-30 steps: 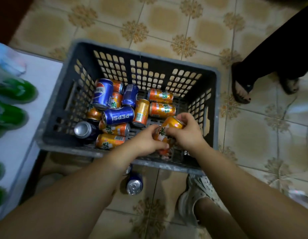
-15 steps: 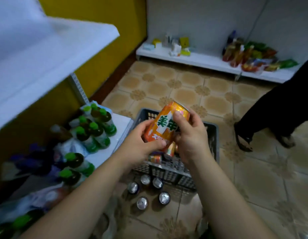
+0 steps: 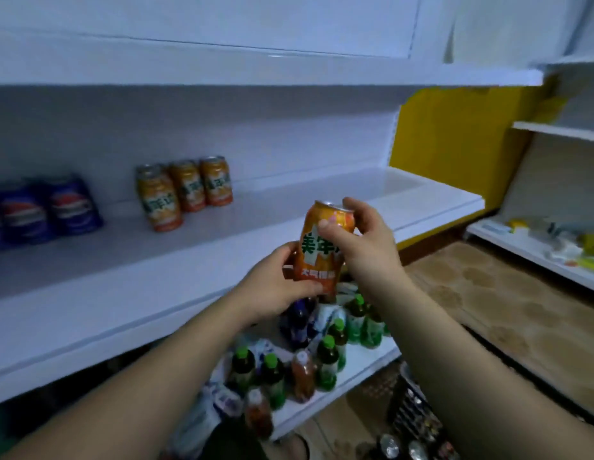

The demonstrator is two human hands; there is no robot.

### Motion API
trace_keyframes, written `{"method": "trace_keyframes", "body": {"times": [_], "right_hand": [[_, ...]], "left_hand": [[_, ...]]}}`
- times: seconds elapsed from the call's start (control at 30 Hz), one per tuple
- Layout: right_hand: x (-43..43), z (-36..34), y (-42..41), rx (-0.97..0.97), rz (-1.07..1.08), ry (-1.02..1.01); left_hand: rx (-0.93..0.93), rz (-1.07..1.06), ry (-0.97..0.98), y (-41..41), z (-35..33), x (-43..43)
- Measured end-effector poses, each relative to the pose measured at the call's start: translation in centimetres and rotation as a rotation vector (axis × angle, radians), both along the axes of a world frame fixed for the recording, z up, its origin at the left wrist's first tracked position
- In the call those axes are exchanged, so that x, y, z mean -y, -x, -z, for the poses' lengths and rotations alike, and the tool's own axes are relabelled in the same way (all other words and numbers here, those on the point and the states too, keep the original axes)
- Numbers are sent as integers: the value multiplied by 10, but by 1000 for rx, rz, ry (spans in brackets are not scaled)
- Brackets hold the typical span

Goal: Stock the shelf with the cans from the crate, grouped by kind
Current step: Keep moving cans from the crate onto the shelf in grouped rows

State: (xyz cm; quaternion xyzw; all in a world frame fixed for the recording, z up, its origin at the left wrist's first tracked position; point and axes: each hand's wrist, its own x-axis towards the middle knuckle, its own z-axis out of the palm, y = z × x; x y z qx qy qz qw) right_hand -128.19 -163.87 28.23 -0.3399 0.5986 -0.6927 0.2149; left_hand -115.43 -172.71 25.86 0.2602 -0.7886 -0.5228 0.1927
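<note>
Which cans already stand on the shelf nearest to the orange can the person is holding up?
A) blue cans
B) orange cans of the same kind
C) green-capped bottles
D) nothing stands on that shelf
B: three orange cans stand in a row on the white shelf, closer to the held orange can, gripped by the left hand and right hand, than the blue cans farther left.

White shelf (image 3: 222,247) with three orange cans (image 3: 184,190) beside blue cans (image 3: 46,210) at left
</note>
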Motion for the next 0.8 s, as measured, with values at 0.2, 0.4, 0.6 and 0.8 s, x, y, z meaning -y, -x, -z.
{"method": "trace_keyframes", "body": {"times": [0.2,0.4,0.6,0.8], "right_hand": [[74,-4,-69,-117,-210,-65],[127,2,-96,-215,-302,-101],[186,6,-98,-439,-349,-139],[241,5,-93,-562,-327,-122]], "left_hand": [[387,-318,334,-107,-6,60],[909,-316,487,-160,10,94],[914,-349,532,-163,13,105],[936,-349,527,-163,16,106]]}}
